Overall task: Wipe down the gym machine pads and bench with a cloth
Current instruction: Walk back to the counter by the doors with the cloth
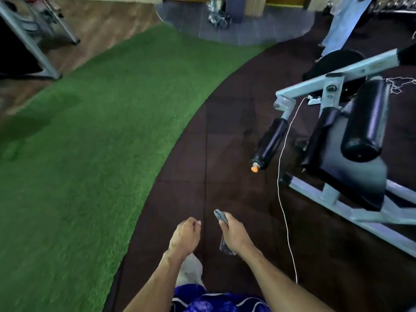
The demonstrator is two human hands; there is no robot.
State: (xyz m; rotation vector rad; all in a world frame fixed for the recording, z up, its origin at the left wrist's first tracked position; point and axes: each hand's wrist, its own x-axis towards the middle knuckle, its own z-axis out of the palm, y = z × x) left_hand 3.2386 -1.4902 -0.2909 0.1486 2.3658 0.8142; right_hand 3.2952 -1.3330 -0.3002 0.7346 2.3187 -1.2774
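Note:
My right hand (pixel 234 234) is closed around a grey cloth (pixel 220 216), whose ends stick out above and below the fist. My left hand (pixel 186 233) is a loose empty fist beside it. Both hang over the dark rubber floor, well short of the gym machine (pixel 333 86) at the right. That machine has a grey metal frame, a large black roller pad (pixel 367 122), a thinner black roller pad (pixel 270 143) with an orange end cap, and a flat black seat pad (pixel 351 176). A round black pad (pixel 333 61) lies farther back.
A white cord (pixel 281 181) hangs from the machine down to the floor near my right arm. Green artificial turf (pixel 90 143) covers the left. Another grey machine frame (pixel 29 41) stands at the top left. A pale inclined bench (pixel 344 23) is at the top right.

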